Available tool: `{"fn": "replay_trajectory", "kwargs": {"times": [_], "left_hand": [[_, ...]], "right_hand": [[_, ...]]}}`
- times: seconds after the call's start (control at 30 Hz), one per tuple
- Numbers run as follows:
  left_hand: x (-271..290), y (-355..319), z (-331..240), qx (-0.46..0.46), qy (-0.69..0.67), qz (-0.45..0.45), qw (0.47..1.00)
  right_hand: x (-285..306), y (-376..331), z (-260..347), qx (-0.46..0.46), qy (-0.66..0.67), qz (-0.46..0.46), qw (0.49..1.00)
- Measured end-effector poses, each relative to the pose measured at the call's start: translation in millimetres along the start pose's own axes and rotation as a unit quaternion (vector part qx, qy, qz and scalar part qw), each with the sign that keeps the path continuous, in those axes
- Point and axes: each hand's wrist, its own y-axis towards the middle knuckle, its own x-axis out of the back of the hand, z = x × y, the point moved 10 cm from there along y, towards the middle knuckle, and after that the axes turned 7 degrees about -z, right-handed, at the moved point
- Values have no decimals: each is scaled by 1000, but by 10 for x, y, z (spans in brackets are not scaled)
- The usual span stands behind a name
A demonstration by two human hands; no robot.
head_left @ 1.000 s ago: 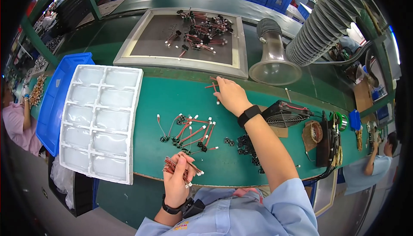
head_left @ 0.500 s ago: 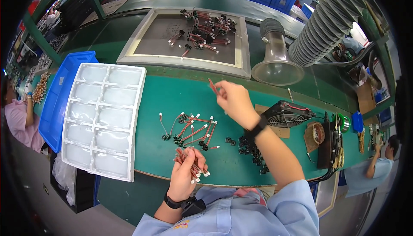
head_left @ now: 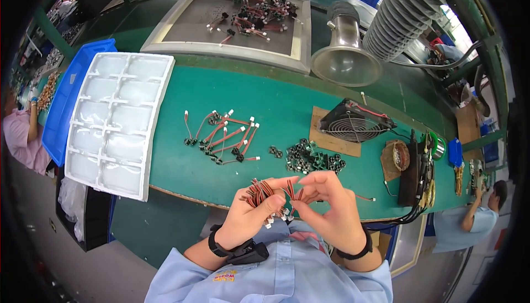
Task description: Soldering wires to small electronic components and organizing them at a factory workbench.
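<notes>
My left hand (head_left: 251, 214) is closed around a bundle of short red-and-black cables (head_left: 256, 193) with white plugs at their lower ends. Close beside it, my right hand (head_left: 334, 209) pinches a few cables (head_left: 292, 191) of the same sort between thumb and fingers. Both hands are above the near edge of the green table. Beyond them lies a loose group of wired parts (head_left: 221, 137), small black pieces with red leads and white plugs. To its right is a heap of small black and green components (head_left: 309, 158).
A white tray with pockets (head_left: 113, 126) overlaps a blue bin (head_left: 66, 112) at the left. A black fan (head_left: 353, 123) rests on cardboard. Right of it are a solder spool (head_left: 439, 147) and a funnel-shaped hood (head_left: 346, 65). More wired parts lie on a framed panel (head_left: 187, 32).
My right hand has come back from the far middle of the table to beside my left hand, with cables in its fingers. The whole view has shifted, moving the table upward in it.
</notes>
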Motion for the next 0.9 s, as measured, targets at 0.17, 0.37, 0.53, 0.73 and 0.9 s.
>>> {"fn": "replay_trajectory", "kwargs": {"times": [0.17,0.37,0.53,0.73,0.9], "left_hand": [[-181,-44,202,25,-13,14,999],[-305,-66,276,-32,33,9,999],[-359,-28,338,-18,-8,1,1000],[-334,-12,503,88,14,6,996],[-312,-9,576,118,3,-16,993]], "right_hand": [[102,-224,-241,-11,21,-35,999],[241,-436,-361,59,-50,-106,991],[315,-510,-352,93,-75,-165,979],[288,-534,-208,186,-109,-187,958],[299,-507,-261,175,-103,-185,961]]}}
